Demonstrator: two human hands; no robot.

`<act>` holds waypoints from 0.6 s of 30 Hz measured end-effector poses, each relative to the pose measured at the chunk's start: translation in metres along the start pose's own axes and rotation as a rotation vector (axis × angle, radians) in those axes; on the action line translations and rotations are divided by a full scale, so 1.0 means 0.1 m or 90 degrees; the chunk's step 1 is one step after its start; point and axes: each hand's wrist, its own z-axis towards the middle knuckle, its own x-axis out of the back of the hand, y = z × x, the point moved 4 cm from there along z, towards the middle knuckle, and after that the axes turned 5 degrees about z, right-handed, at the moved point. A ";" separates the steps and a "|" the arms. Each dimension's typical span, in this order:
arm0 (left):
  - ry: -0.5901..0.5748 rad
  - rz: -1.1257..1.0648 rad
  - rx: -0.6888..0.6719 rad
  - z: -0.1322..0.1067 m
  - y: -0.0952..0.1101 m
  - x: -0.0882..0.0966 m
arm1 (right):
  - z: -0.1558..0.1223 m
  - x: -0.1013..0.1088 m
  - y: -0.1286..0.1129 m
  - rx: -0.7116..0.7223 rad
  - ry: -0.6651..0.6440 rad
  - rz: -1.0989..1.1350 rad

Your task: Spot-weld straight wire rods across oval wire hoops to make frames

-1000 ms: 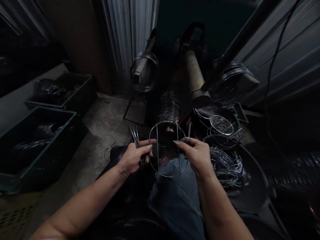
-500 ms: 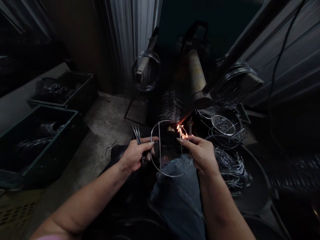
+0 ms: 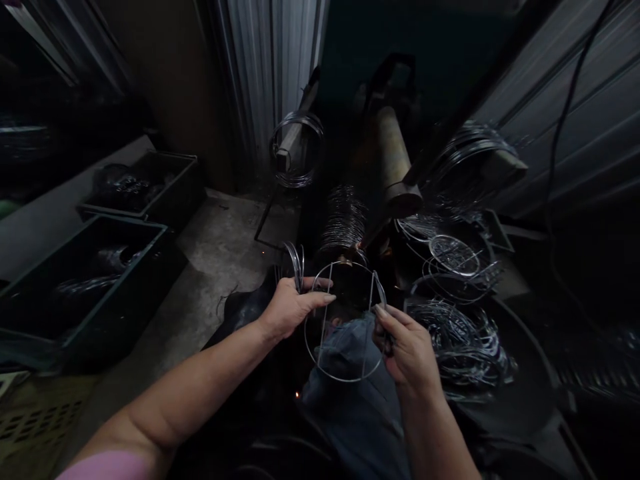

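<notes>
A round wire ring with two straight cross wires hangs over my blue-trousered knee, held from both sides. My left hand pinches its left rim and also grips a small bundle of bent wires that sticks up behind the fingers. My right hand grips the right rim near the right cross wire. Just beyond the ring's top edge sits the tip of a spot welder, under a long cylindrical arm.
Several wire rings hang stacked on a peg behind the welder; more coils hang at left and right. A pile of finished wire frames lies at right. Two dark crates stand on the concrete floor at left.
Sparks flashed at the ring's top right half a second ago and have gone out. Both hands have drawn the ring slightly down and towards me; my right hand slid lower on the rim.
</notes>
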 end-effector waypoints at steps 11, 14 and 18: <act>-0.039 -0.001 0.026 0.26 0.14 -0.37 | 0.17 0.22 -0.29 0.019 0.084 0.016; -0.035 -0.004 0.011 0.32 0.15 -0.42 | 0.23 0.24 -0.33 0.020 0.087 0.016; -0.025 0.014 -0.004 0.37 0.15 -0.44 | 0.27 0.22 -0.37 0.018 0.094 0.021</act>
